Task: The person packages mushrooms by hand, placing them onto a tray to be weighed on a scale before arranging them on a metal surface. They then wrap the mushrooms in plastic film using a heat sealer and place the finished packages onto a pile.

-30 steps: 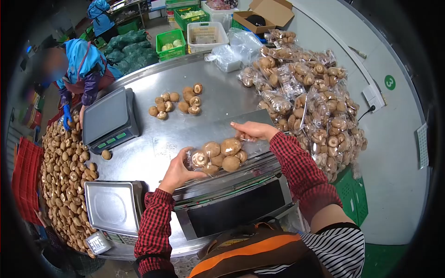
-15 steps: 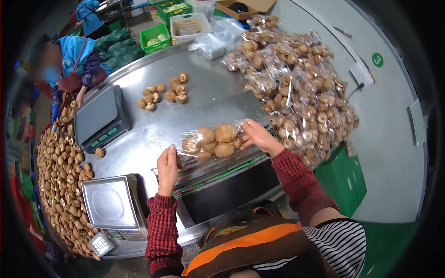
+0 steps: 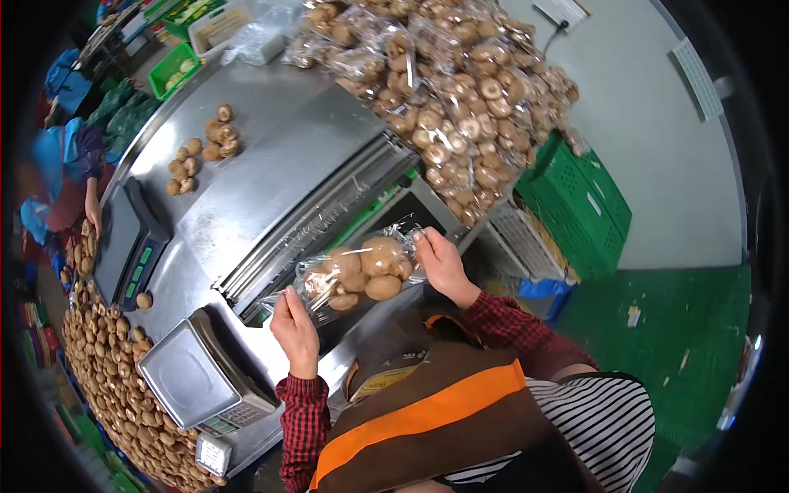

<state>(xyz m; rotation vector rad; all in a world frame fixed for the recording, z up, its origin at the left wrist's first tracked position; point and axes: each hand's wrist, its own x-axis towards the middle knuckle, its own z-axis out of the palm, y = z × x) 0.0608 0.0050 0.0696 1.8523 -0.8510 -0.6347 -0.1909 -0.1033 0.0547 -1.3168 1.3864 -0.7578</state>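
Observation:
A clear plastic package of brown mushrooms (image 3: 362, 271) is stretched level between my two hands, close in front of my apron. My left hand (image 3: 296, 333) pinches its left end, thumb and fingers closed on the film. At the other end, my right hand (image 3: 442, 264) grips the film with closed fingers. Just beyond the package runs the metal edge of a wrapping machine (image 3: 304, 218) with a green strip along it. The mushrooms show through the film, several of them, caps mostly up.
Bagged mushrooms (image 3: 460, 107) are heaped at the upper right. Loose mushrooms (image 3: 123, 386) lie at left beside two scales (image 3: 189, 374). Small mushroom groups (image 3: 220, 135) rest on the steel table (image 3: 271, 123). Green crates (image 3: 575, 205) stand at right. A person (image 3: 62, 177) reaches in at far left.
Both hands have brought the package off the wrapping machine and nearer my body. The view has swung right and down, showing more green floor and crates.

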